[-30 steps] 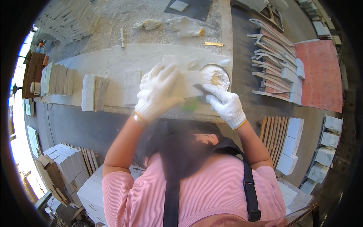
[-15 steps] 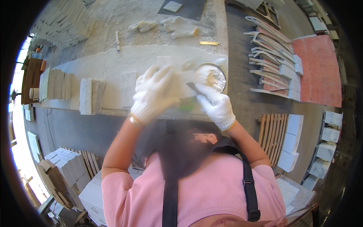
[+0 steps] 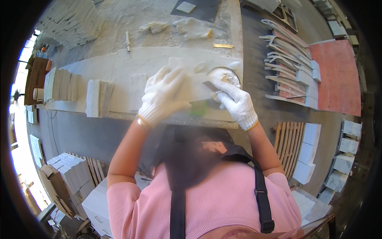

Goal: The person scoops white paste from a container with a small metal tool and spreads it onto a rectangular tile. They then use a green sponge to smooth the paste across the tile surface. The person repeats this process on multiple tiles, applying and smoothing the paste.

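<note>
Both my hands wear white knitted gloves. My left hand (image 3: 164,95), fingers spread, rests over a pale tile piece (image 3: 180,63) on the worktable. In my closed right hand (image 3: 237,101) is a putty knife with a grey blade (image 3: 208,85), its handle mostly hidden by the fingers. The blade points left, beside a round bowl of white paste (image 3: 225,75), and my right hand covers the bowl's near part. A green patch (image 3: 198,108) shows on the table between the hands. Whether the blade touches the tile, I cannot tell.
Stacks of upright tiles (image 3: 98,98) stand on the table's left. Two loose gloves (image 3: 193,28), a white stick (image 3: 127,41) and a yellow strip (image 3: 223,46) lie farther back. Right of the table edge, long curved strips (image 3: 284,59) rest on a red board (image 3: 335,75).
My right hand with the putty knife has moved right and away from me, partly over the bowl. My left hand stays nearly in place. The view has shifted slightly.
</note>
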{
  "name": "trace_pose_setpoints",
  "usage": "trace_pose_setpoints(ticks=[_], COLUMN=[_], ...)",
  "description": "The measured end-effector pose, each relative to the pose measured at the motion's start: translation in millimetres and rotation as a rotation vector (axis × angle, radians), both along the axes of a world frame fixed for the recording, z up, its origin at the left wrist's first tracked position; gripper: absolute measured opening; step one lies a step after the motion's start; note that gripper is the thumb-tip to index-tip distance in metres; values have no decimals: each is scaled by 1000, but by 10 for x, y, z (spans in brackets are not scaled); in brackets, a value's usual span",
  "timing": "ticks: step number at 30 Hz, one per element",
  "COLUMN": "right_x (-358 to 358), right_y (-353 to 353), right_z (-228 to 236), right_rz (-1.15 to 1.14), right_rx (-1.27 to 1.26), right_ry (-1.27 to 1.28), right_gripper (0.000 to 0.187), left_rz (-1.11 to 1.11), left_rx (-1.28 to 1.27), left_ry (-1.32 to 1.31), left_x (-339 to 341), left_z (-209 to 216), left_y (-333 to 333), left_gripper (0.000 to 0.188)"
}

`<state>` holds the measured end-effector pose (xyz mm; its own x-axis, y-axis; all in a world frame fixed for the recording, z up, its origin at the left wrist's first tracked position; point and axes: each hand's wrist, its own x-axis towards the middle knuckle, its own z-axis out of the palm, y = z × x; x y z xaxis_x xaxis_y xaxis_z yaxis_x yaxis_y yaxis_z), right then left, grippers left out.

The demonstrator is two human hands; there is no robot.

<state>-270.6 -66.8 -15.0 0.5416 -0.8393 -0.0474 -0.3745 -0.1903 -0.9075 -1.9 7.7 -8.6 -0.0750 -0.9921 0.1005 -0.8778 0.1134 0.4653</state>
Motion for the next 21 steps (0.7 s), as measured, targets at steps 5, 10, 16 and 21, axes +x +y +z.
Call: trace_pose_setpoints(ticks=[5, 10, 16, 21], right_x=[104, 121, 146, 164], right_y=[-88, 41, 37, 123], right_z=[-68, -64, 16, 56], right_rz=[98, 130, 57, 176], right_rx=[-150, -374, -123, -249], right_ry=[-16, 41, 43, 51], right_gripper=[39, 39, 38, 38], left_rz=[10, 10, 10, 7], left_rx=[12, 15, 4, 14], left_ry=[-14, 3, 0, 24], left_x=[-17, -8, -6, -6], left_z=[13, -4, -10, 16], left_y=[-5, -5, -8, -12], left_gripper=[96, 95, 95, 95])
